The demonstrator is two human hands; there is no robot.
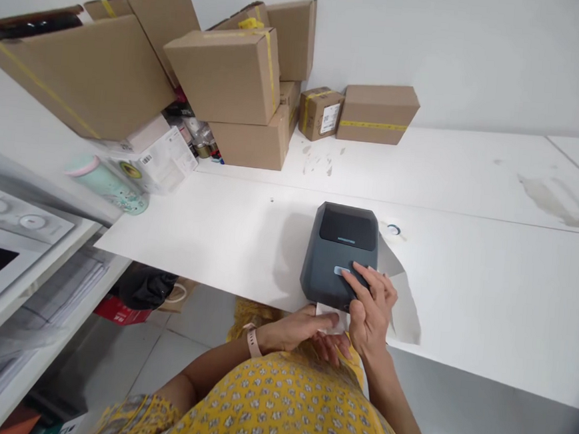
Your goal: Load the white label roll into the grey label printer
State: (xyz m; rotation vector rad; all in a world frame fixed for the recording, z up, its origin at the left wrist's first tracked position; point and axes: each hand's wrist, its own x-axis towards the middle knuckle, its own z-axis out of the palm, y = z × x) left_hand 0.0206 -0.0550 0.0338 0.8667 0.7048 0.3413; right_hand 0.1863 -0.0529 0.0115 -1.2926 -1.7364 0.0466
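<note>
A dark grey label printer [337,247] sits at the front edge of the white table. White label paper [332,317] sticks out of its front, below the body. My left hand [313,329] pinches that paper, thumb on top and fingers underneath. On the printer's lid rests my right hand [370,300], its index fingertip at the light button [341,271] and its other fingers partly spread. A loose sheet of pale paper [403,306] lies partly under the printer, to its right. Beside the printer's right side is a small round roll or ring [393,230].
Cardboard boxes [225,75] are stacked at the back left, with a small taped box [320,112] and a long box [378,113] against the wall. A mint bottle [109,183] lies tilted by a white box [168,164]. A microwave [1,248] stands on the left shelf.
</note>
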